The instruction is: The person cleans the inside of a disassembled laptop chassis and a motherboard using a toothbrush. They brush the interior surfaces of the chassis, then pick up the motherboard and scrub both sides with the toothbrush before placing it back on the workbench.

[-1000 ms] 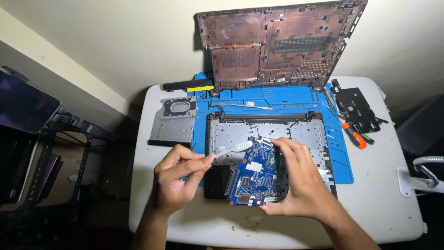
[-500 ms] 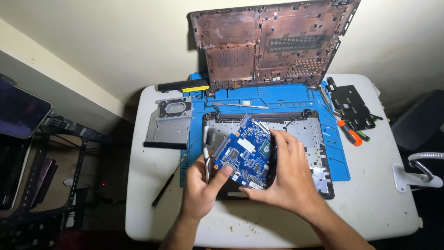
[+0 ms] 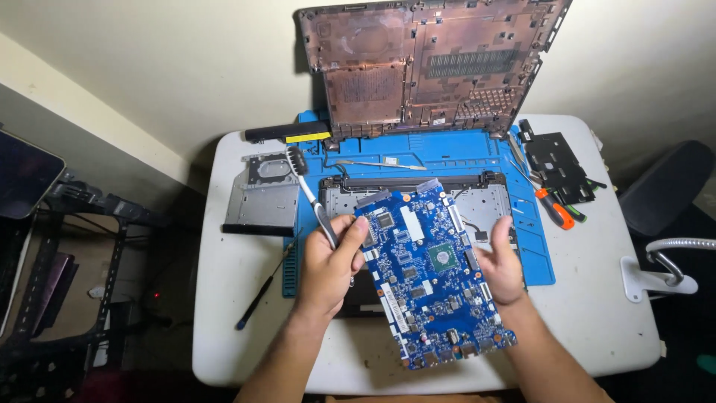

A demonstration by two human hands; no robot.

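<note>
You are holding the blue circuit board (image 3: pixel 429 280) up off the open laptop base (image 3: pixel 418 205), tilted, its component side facing you. Your left hand (image 3: pixel 328 265) is closing on two things at once: thumb and fingers pinching the board's left edge, and the handle of a brush (image 3: pixel 309 194) clamped in the same fist, bristle head pointing to the far left. Your right hand (image 3: pixel 501 270) is supporting the board's right edge, fingers curled behind it, thumb in front.

The board is hanging over the near half of the blue work mat (image 3: pixel 447 153), between your two hands.

- Keep fingertips on bare edges, off the chip near the middle and the connectors.
- Two jobs in one hand is a weak hold, by my reading; let the right hand be carrying most of the weight while the brush is working.
- Brush lightly, strokes running off the board's edge.

A slim black tool (image 3: pixel 262 287) is lying on the white table (image 3: pixel 619 336), left of the mat. Orange-handled screwdrivers (image 3: pixel 556 209) are lying at the right.
</note>
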